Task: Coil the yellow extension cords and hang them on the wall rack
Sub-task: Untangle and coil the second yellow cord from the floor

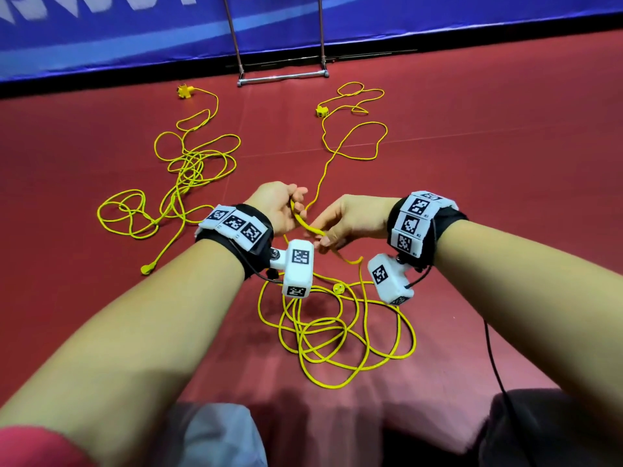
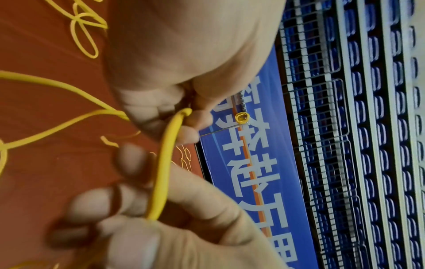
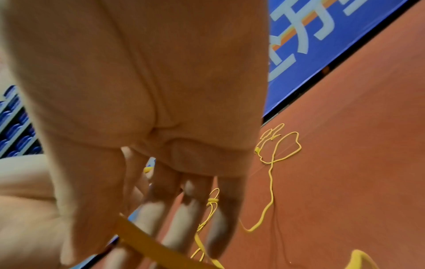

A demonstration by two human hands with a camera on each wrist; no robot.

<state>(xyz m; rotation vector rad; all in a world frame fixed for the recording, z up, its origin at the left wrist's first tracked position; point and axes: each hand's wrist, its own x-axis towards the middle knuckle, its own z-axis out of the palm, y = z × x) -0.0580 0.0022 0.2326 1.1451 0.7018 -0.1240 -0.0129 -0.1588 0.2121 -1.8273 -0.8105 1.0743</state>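
Both hands pinch one yellow cord (image 1: pixel 305 225): left hand (image 1: pixel 281 207) curled, right hand (image 1: pixel 344 220) fingertip-gripping.

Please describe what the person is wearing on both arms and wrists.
Both forearms are bare, without sleeves. Each wrist has a black strap carrying white square blocks printed with black-and-white markers. A white boxy camera hangs below each wrist, with a thin black cable.
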